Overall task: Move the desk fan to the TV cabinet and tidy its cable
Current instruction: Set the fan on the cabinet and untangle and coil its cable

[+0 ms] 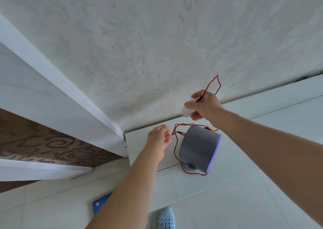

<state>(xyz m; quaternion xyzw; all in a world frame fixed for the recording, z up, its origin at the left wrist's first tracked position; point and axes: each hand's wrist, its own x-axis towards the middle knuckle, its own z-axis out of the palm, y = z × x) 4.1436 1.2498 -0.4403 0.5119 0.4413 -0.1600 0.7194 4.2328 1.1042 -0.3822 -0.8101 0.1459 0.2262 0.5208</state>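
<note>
The desk fan (199,148) is a grey drum with a purple front rim; it stands on the white cabinet top (145,157) near its left end. A red cable (176,148) runs from a plug at the fan's back, loops down its left side and under its base. My right hand (204,106) is raised above the fan, shut on a white plug adapter (186,110), with a loop of the red cable standing up above the fingers. My left hand (159,139) hovers just left of the fan, fingers loosely curled, with the cable at its fingertips.
A pale patterned wall (157,45) rises right behind the cabinet. A white door frame (73,96) and a brown patterned surface (43,145) lie to the left. Below are pale floor tiles, a blue mat corner (100,202) and my light blue slipper (166,218).
</note>
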